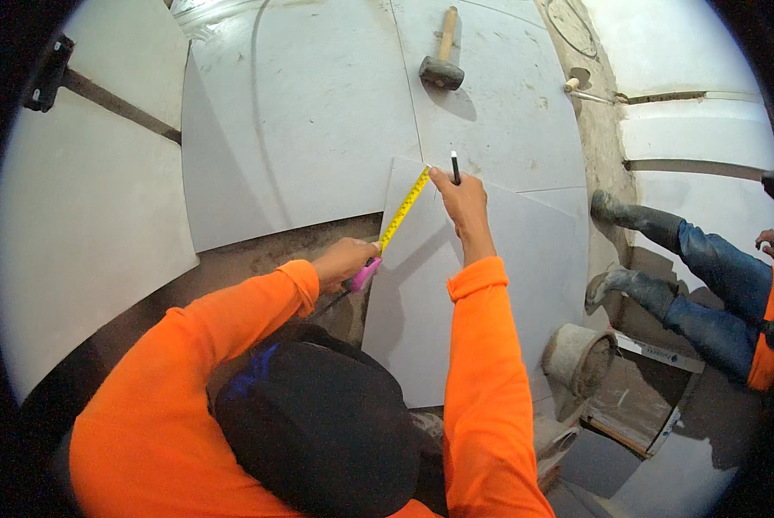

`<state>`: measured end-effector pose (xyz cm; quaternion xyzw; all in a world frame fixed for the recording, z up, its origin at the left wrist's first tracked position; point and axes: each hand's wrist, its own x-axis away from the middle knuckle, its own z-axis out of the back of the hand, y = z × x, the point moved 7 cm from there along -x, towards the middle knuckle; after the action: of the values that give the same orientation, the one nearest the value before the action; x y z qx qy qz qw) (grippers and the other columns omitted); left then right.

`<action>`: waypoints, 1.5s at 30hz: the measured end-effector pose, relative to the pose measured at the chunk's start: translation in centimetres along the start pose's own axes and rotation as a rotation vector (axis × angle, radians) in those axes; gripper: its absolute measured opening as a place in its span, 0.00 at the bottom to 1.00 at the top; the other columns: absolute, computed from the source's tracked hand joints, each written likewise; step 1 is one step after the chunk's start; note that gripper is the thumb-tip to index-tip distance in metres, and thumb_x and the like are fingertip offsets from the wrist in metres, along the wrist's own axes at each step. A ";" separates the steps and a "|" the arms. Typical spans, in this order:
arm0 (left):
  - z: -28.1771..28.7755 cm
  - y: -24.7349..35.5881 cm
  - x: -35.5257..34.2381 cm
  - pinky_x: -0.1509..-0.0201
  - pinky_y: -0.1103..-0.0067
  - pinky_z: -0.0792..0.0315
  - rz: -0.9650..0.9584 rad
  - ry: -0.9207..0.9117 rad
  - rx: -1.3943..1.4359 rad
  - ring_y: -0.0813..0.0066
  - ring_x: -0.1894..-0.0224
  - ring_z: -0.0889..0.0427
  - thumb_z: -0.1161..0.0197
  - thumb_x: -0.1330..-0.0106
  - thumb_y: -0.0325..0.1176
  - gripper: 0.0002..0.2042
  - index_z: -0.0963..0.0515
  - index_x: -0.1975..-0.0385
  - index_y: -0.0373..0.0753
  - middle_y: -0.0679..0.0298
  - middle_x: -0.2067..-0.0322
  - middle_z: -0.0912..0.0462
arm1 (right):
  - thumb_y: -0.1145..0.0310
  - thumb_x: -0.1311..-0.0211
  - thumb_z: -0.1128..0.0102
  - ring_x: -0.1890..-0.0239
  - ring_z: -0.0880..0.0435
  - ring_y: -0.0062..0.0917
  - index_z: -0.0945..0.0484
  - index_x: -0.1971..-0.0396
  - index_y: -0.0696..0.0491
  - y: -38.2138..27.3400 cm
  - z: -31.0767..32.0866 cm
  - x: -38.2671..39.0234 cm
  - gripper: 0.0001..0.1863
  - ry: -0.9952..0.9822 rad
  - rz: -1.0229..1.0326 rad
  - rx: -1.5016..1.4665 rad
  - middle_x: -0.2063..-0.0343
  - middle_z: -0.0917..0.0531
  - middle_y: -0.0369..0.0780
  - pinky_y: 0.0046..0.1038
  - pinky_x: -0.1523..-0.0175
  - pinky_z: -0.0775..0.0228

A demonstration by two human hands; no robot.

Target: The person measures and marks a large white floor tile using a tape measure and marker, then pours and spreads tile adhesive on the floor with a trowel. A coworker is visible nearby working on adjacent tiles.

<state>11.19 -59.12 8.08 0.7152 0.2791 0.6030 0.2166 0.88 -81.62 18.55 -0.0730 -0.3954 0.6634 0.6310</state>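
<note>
A floor of large pale grey tiles (318,112) is seen from above, with a dark, uncovered strip (331,233) exposed at the near left. Over a loose tile (499,259), a tape measure (402,212) is stretched, its yellow blade reaching from near the tile's left edge to its far edge. The blade's long axis runs diagonally, its free end pointing away from the person and to the right. The pink case (366,274) is enclosed by the left grip (345,262), fingers curled around it. The right grip (464,205) is nearly closed: the blade's end is steadied at thumb and forefinger, and a black pen (456,168) is held upright in the same hand. Measuring for a mark appears to be in hand; the next move would call for the tape to be kept straight while the pen is brought to the tile. Beyond, a club hammer (442,72) is laid on the tiles. To the right, a mortar-crusted bucket (570,356) and a co-worker's rubber boots (613,285) are seen.
</note>
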 end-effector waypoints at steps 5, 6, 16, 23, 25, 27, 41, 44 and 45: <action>-0.2 1.6 -2.2 0.56 0.60 0.18 -0.227 0.091 -0.648 0.53 0.60 0.10 0.46 0.25 0.40 0.15 0.18 0.52 0.38 0.53 0.64 0.11 | 0.48 0.38 0.31 0.72 0.23 0.23 0.15 0.73 0.57 4.0 1.7 3.2 0.23 0.057 -0.029 0.028 0.78 0.19 0.36 0.30 0.64 0.33; 0.1 1.6 -2.4 0.56 0.60 0.18 -0.166 0.103 -0.656 0.54 0.60 0.10 0.46 0.25 0.40 0.14 0.18 0.52 0.38 0.53 0.64 0.11 | 0.49 0.37 0.31 0.73 0.24 0.22 0.16 0.73 0.57 4.9 1.8 3.7 0.23 0.075 -0.026 0.023 0.78 0.20 0.35 0.29 0.65 0.33; -0.2 0.4 -2.8 0.54 0.58 0.19 0.108 0.195 -0.397 0.50 0.54 0.12 0.48 0.27 0.37 0.15 0.18 0.54 0.35 0.44 0.57 0.14 | 0.49 0.36 0.32 0.78 0.34 0.17 0.19 0.75 0.54 11.1 1.4 6.4 0.21 0.032 -0.171 -0.054 0.82 0.27 0.31 0.26 0.72 0.43; -0.8 0.8 -3.3 0.54 0.54 0.20 0.088 0.222 -0.411 0.43 0.56 0.12 0.50 0.27 0.39 0.18 0.17 0.56 0.32 0.39 0.57 0.15 | 0.48 0.28 0.40 0.77 0.30 0.18 0.17 0.71 0.57 9.7 0.1 6.8 0.24 0.031 -0.193 -0.335 0.76 0.22 0.35 0.26 0.71 0.36; -0.7 0.8 -2.6 0.56 0.51 0.20 0.160 0.255 -0.281 0.41 0.56 0.13 0.51 0.26 0.41 0.20 0.17 0.57 0.31 0.37 0.57 0.15 | 0.48 0.25 0.44 0.77 0.28 0.19 0.17 0.68 0.59 8.3 -0.2 6.2 0.25 0.057 -0.139 -0.462 0.73 0.19 0.37 0.26 0.72 0.32; -0.7 1.3 -2.2 0.57 0.49 0.20 0.122 0.241 -0.342 0.40 0.56 0.13 0.51 0.26 0.43 0.22 0.17 0.57 0.29 0.36 0.58 0.15 | 0.48 0.22 0.48 0.77 0.26 0.19 0.18 0.64 0.60 6.2 -0.3 5.5 0.26 0.094 0.001 -0.427 0.70 0.17 0.40 0.25 0.72 0.29; -0.9 0.3 -1.4 0.64 0.64 0.23 0.256 0.163 0.206 0.65 0.67 0.18 0.38 0.26 0.47 0.23 0.17 0.55 0.26 0.54 0.63 0.13 | 0.70 0.27 0.38 0.55 0.13 0.29 0.26 0.49 0.60 1.5 -7.3 0.3 0.13 -0.081 0.060 -1.112 0.54 0.17 0.45 0.30 0.45 0.16; -0.6 1.0 -0.9 0.59 0.61 0.24 0.216 0.157 0.134 0.65 0.64 0.18 0.41 0.24 0.48 0.24 0.17 0.55 0.28 0.55 0.60 0.14 | 0.70 0.27 0.39 0.53 0.12 0.31 0.27 0.48 0.61 1.0 -8.0 0.1 0.14 -0.096 0.046 -1.117 0.53 0.18 0.46 0.29 0.44 0.16; -0.7 1.0 -0.9 0.57 0.61 0.24 0.224 0.138 0.160 0.66 0.63 0.18 0.41 0.24 0.48 0.23 0.17 0.55 0.28 0.55 0.59 0.14 | 0.70 0.27 0.39 0.52 0.12 0.31 0.27 0.48 0.61 0.9 -8.1 0.1 0.15 -0.095 0.052 -1.100 0.53 0.18 0.46 0.29 0.44 0.16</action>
<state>10.55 -60.48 8.22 0.7136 0.2590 0.6471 0.0704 4.93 -77.95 12.56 -0.3714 -0.7099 0.3771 0.4646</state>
